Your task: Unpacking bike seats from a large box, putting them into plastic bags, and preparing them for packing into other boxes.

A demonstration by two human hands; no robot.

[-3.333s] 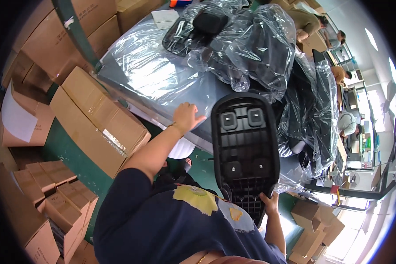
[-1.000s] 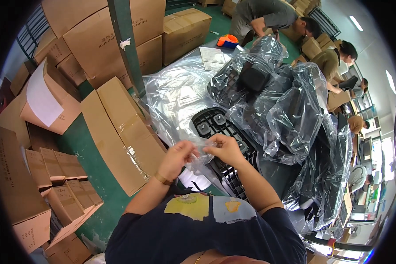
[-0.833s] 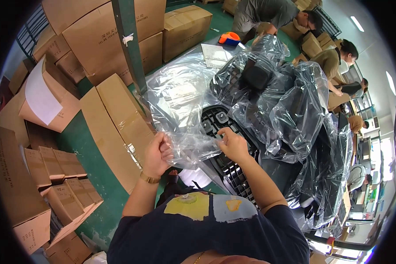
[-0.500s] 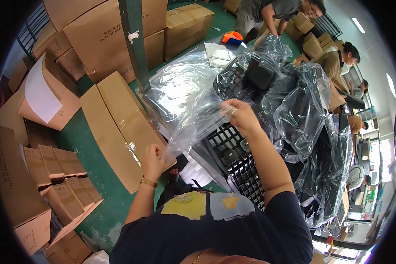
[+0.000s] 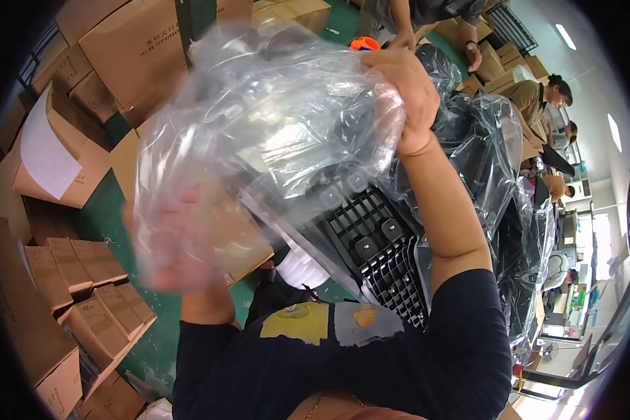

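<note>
A large clear plastic bag (image 5: 280, 133) is spread in the air between my hands, blurred by its motion. My right hand (image 5: 409, 94) grips its right edge, with some film lying over the fingers. My left hand (image 5: 178, 234) shows through the film on the left side; its fingers are smeared and I cannot make out their pose. Below the bag, on the table, lies a black plastic lattice panel (image 5: 378, 245) with round bosses. The bag hides the panel's far end.
Black parts in clear film (image 5: 486, 154) are heaped on the right. An orange tape dispenser (image 5: 364, 44) stands behind the bag. Cardboard boxes (image 5: 129, 52) fill the left side, a large one (image 5: 241, 245) beside the table. Across the table a person (image 5: 427, 21) stands; others work farther right.
Both hands have spread apart, the right going up and away, the left outward to the left. The gathered bag has opened out wide and lifted. The person opposite has straightened up.
</note>
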